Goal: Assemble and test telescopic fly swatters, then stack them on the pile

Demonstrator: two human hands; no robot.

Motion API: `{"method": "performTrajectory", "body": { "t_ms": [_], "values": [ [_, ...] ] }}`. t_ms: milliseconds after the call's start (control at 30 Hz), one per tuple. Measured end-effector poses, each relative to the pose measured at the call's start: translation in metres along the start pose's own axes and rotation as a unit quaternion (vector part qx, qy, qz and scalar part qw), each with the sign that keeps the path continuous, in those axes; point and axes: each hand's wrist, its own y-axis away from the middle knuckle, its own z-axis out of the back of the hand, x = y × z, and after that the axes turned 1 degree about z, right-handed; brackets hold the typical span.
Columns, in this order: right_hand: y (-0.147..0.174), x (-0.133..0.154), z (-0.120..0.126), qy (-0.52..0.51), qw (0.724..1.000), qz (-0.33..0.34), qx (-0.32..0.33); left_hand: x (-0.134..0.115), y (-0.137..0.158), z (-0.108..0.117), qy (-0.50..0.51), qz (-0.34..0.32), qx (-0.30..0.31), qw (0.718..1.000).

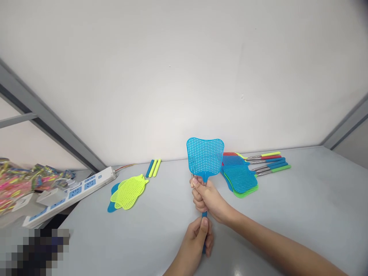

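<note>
A blue fly swatter stands upright in front of me, its mesh head at the top. My right hand is closed around its shaft just below the head. Lower down, my left hand wraps around its blue handle. Most of the shaft is hidden by my fingers. Right of my hands lies a pile of fly swatters in blue, green, red and yellow, with metal shafts and coloured grips pointing right. On the left are loose yellow mesh swatter heads on top of a blue one.
Several loose handle grips, blue and yellow, lie near the wall. A white power strip runs along the table's left edge, with bagged colourful items beyond it. Grey metal frame posts stand at both sides.
</note>
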Motion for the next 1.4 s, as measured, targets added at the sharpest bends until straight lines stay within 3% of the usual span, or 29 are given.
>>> {"method": "performTrajectory", "body": {
  "t_ms": [400, 700, 867, 1033, 1167, 1267, 1400],
  "values": [
    [0.002, 0.000, -0.001, 0.030, 0.999, -0.023, -0.020, -0.009, 0.005, -0.002, -0.013, 0.018, 0.004, 1.000],
    [0.001, -0.010, 0.001, 0.015, 0.998, -0.067, -0.004, -0.011, 0.006, -0.005, 0.089, 0.053, 0.023, 0.994],
    [0.001, -0.009, 0.004, -0.039, 0.998, -0.042, -0.008, -0.016, 0.009, -0.005, 0.133, 0.004, -0.035, 0.990],
    [0.000, -0.007, 0.008, 0.055, 0.998, -0.029, 0.013, -0.035, 0.012, -0.003, 0.157, -0.052, -0.060, 0.984],
    [0.000, -0.012, 0.009, 0.052, 0.995, -0.060, 0.052, -0.045, 0.012, 0.003, 0.131, -0.124, -0.117, 0.977],
    [0.000, -0.012, 0.009, 0.040, 0.994, -0.065, 0.084, -0.047, 0.011, 0.008, 0.089, -0.142, -0.145, 0.975],
    [0.000, -0.002, 0.015, 0.125, 0.971, -0.104, 0.175, -0.052, 0.012, 0.016, 0.071, -0.149, -0.141, 0.976]
  ]
}}
